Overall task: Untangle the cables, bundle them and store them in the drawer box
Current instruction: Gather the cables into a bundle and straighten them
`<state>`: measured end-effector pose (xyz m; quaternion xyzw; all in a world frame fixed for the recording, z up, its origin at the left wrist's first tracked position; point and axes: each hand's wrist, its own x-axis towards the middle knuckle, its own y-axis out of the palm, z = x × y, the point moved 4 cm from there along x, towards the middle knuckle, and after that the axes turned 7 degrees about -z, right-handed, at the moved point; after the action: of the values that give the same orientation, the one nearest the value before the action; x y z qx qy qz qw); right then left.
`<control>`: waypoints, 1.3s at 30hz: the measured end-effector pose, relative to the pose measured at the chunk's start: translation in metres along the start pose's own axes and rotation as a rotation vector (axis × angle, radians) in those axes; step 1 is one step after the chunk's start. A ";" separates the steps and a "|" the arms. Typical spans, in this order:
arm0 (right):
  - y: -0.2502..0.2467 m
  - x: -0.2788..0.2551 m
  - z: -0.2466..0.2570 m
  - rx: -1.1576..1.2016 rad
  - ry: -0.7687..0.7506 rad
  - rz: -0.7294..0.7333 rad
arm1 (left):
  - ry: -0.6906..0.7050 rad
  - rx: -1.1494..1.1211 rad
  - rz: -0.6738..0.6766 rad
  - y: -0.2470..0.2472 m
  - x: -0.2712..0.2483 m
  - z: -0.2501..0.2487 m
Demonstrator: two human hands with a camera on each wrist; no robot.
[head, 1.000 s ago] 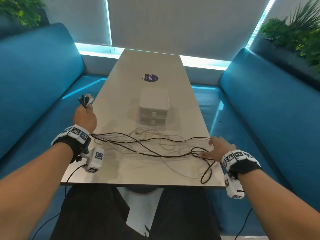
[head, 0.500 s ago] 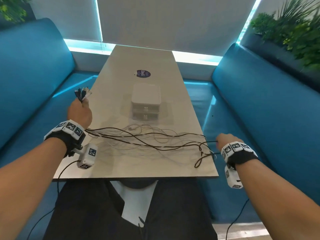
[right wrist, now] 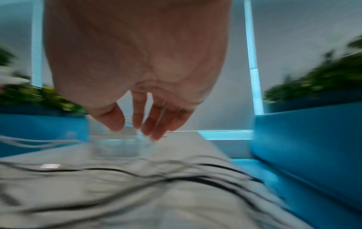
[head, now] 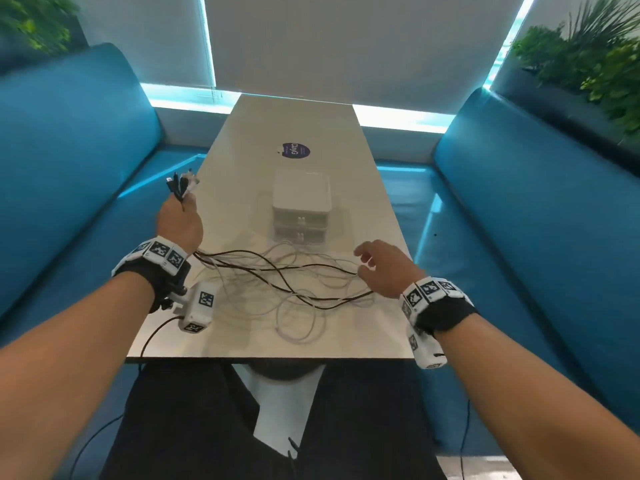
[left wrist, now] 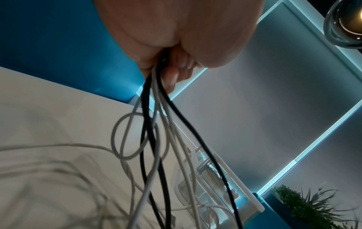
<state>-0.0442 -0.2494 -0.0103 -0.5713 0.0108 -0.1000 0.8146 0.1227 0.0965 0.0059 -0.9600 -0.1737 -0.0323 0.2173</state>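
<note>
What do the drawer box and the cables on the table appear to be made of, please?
Drawer box: seemingly white and translucent plastic, with see-through drawer fronts. Cables: flexible, probably rubber or plastic-sheathed, some dark, some white, smooth in the left wrist view.

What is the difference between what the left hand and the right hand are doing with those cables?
The left hand is closed around one end of the cables, plug ends sticking up out of its grip; the right hand holds nothing, fingers loosely spread. The left hand is raised near the table's left edge; the right hand hovers over the loose strands near the right edge. Both wear marker-covered wrist cameras.
</note>
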 end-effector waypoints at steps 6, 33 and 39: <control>0.050 0.029 0.118 0.170 -0.303 0.089 | -0.107 -0.188 0.114 -0.006 -0.008 0.004; 0.065 0.025 0.057 -0.627 0.054 0.108 | 0.052 0.032 0.025 -0.017 0.014 0.029; 0.048 0.020 0.030 -0.556 0.145 0.115 | 0.055 0.039 -0.032 -0.018 0.021 0.020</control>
<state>-0.0132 -0.2094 -0.0431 -0.7624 0.1283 -0.0871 0.6282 0.1358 0.1270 -0.0015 -0.9514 -0.1838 -0.0588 0.2400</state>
